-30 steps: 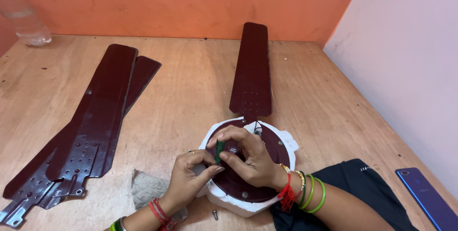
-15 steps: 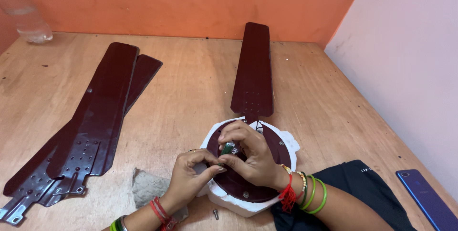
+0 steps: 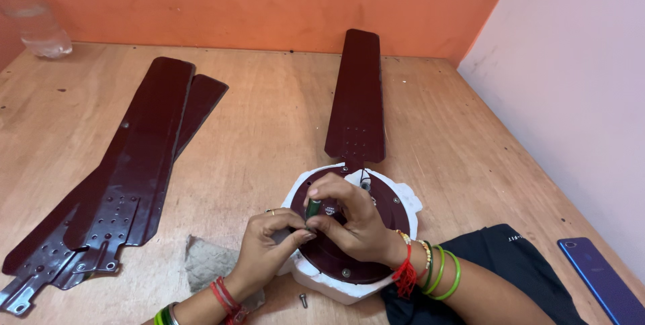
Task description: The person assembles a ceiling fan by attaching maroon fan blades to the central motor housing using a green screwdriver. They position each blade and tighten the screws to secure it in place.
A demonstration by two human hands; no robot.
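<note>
Wooden table (image 3: 269, 137): both hands over fan motor (image 3: 356, 231); right hand (image 3: 353, 221) and left hand (image 3: 269, 248) grip pinching green screwdriver (image 3: 312, 209).

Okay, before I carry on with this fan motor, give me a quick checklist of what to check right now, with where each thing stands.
1. Green-handled tool gripped by both the left hand and the right hand: ok.
2. Tool tip seated on a screw: cannot tell, the fingers hide it.
3. Motor housing resting in its white foam cradle: ok.
4. One blade lined up at the motor's far edge: ok; whether it is fastened, cannot tell.
5. Loose screw lying on the table by the cradle: ok, in sight.
6. Spare blades stacked apart at left: ok.
</note>
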